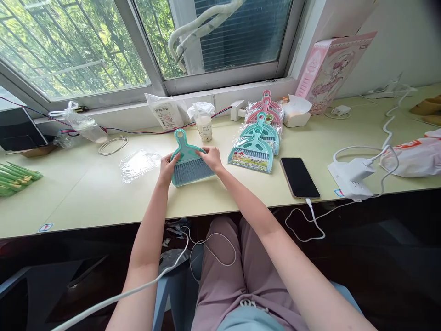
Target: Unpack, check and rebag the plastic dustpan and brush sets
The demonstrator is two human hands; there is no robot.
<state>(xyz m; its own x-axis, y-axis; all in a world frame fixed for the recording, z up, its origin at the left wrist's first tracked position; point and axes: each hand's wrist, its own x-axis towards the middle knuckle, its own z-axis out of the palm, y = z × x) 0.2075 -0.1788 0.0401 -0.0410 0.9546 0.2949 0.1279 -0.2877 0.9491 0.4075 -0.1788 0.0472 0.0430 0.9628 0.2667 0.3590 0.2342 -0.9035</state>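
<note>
You are seated at a pale yellow-green table [103,197] by a window, holding a teal brush-and-dustpan set [186,150] between both bare hands, close to the table's near edge. Its looped handle points toward eleven o'clock, and its grey-blue bristles face you, fanned toward five and six o'clock. Your left hand [167,169] grips the set's left side, with the thumb on the front. Your right hand [212,158] is closed on its upper right edge, fingertips pressed to the teal plastic.

Taking the held set as the centre of the clock, crinkled clear plastic [139,164] lies at nine o'clock, near your left hand. Farther out that way is a bundle of green stalks [17,178] (they look wrapped, though the detail is small). At eleven o'clock a clear packet with a printed label [167,113] leans against the sill. At one o'clock stands a lidded drink cup [204,126].

Between two and three o'clock, an overlapping row of packaged brush sets [253,154] runs back toward the window, teal ones in front and pink ones behind. A tall pink box [336,73] stands farther off at two o'clock. Just past three, a dark-screened phone [299,178] lies plugged into a white cable, with a white power strip [351,181] beyond it.
</note>
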